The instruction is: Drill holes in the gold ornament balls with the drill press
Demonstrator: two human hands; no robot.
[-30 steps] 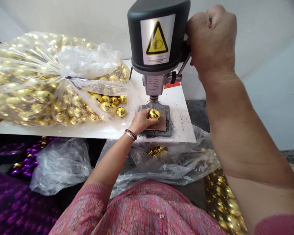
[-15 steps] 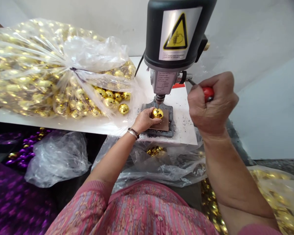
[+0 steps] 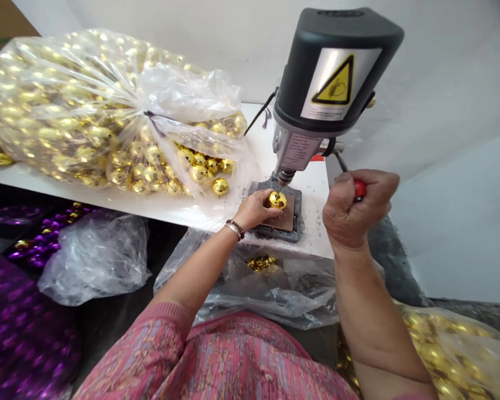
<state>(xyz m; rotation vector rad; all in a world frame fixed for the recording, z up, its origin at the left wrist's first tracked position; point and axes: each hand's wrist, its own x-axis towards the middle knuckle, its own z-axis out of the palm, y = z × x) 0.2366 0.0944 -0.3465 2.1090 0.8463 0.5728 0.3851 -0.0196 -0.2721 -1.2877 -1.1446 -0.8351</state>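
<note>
A shiny gold faceted ball (image 3: 276,200) sits on a brown pad (image 3: 285,218) over the grey base of a black drill press (image 3: 337,78). Thumb and fingers of my left hand (image 3: 256,210) pinch the ball from its left side. The drill bit (image 3: 279,190) comes down to the ball's top; whether it has entered is too small to tell. My right hand (image 3: 356,205) is closed round the red-knobbed lever (image 3: 360,190) on the right of the press.
Left of the press, a large clear bag (image 3: 83,116) of gold balls lies on the white table (image 3: 150,214). One loose ball (image 3: 220,186) sits by its opening. Below are an open plastic bag (image 3: 283,294), a crumpled bag (image 3: 102,258) and purple balls (image 3: 37,250).
The view has shifted, so the press appears further right and more tilted. My right hand and the lever knob have come lower relative to the press. My left hand still holds the ball.
</note>
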